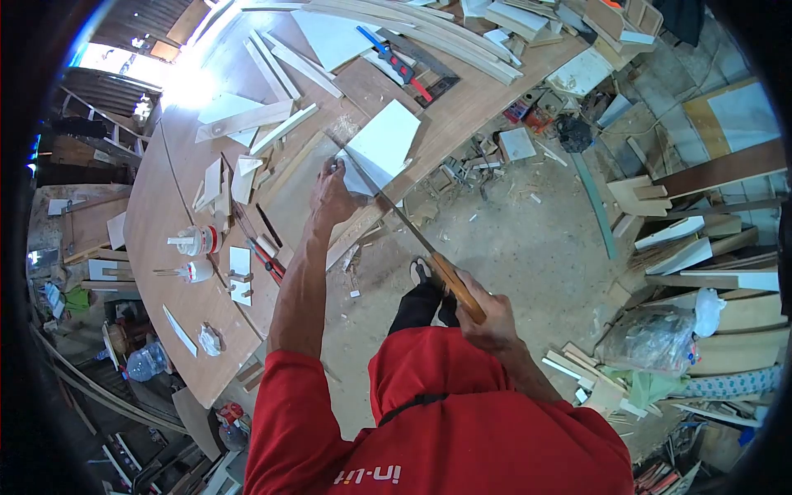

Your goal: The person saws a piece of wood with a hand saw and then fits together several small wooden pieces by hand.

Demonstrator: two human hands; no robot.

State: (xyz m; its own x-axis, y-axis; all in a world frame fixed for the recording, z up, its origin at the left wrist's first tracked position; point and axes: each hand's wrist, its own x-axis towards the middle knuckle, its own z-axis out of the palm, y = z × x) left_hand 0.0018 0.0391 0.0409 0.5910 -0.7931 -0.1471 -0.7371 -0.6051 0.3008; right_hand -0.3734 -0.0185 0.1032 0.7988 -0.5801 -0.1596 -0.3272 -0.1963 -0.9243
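My right hand (490,320) is wrapped round the wooden handle (459,287) of a handsaw (399,213). The saw's narrow blade slants up and left across a white board (386,140) at the table's edge. Beside the blade, on its left, my left hand (332,195) grips the board with bent fingers close to the blade's far end. Part of the board is hidden under that hand and the blade. Pale sawdust (341,128) lies by the blade's tip.
Wood strips (272,70) and offcuts lie over the wooden table (177,318). A blue-and-red tool (396,64) and a square (441,86) rest beyond the board. Glue bottles (196,241) and red-handled pliers (269,262) are at left. Scraps (462,169) litter the floor.
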